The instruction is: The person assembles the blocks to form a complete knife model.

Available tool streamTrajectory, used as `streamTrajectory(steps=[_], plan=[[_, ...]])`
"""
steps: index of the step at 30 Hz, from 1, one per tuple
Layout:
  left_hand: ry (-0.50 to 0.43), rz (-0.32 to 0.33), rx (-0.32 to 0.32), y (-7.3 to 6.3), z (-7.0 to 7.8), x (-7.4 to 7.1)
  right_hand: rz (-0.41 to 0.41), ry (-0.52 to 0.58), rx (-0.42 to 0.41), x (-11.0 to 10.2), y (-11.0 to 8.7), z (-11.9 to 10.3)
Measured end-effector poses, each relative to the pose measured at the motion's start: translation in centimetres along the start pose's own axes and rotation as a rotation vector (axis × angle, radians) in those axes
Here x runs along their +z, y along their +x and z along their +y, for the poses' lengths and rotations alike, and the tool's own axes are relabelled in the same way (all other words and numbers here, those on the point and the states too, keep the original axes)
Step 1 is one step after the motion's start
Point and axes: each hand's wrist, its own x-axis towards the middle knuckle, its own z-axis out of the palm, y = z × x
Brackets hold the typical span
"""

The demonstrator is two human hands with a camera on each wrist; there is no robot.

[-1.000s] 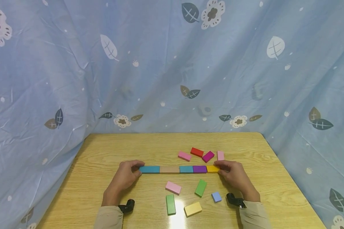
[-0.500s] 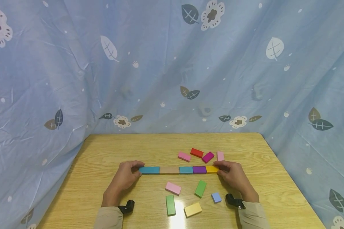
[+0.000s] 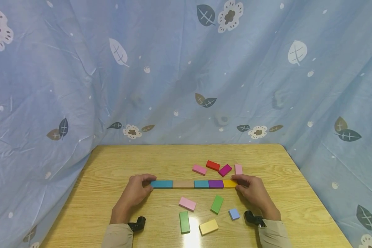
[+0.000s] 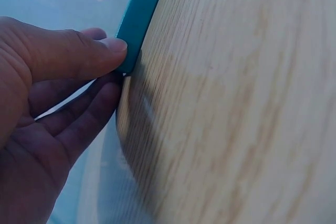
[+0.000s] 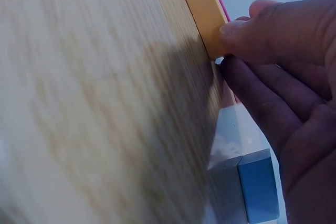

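Five wooden blocks lie end to end in a straight row across the table. From left to right they are a long blue block (image 3: 162, 184), a tan block (image 3: 183, 184), a shorter blue block (image 3: 201, 184), a purple block (image 3: 216, 184) and an orange-yellow block (image 3: 229, 184). My left hand (image 3: 137, 188) pinches the long blue block at its outer end, thumb on the near side. At the opposite end my right hand (image 3: 252, 189) pinches the orange-yellow block between thumb and fingers. Both wrist views show the thumbs pressed against the block ends, with the other fingers partly hidden.
Behind the row lie a pink block (image 3: 199, 169), a red block (image 3: 213, 165), a magenta block (image 3: 225, 170) and a light pink block (image 3: 238, 169). In front are a pink block (image 3: 187, 204), green blocks (image 3: 217, 204), a yellow block (image 3: 208, 227) and a small blue block (image 3: 234, 214).
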Motion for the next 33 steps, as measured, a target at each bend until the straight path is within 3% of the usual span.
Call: streamTrajectory(steps=[13, 19, 28, 33], plan=[[-0.007, 0.0, -0.009, -0.1, 0.3, 0.0, 0.027, 0.038, -0.027, 0.0, -0.4, 0.0], [0.0, 0.004, -0.004, -0.1, 0.3, 0.0, 0.057, 0.084, -0.088, -0.7, -0.8, -1.1], [0.0, 0.009, 0.002, -0.1, 0.4, 0.0, -0.162, 0.341, -0.144, -0.1, -1.4, -3.5], [0.005, 0.012, 0.006, -0.2, 0.4, 0.0, -0.299, 0.404, -0.12, 1.0, -1.6, -3.9]])
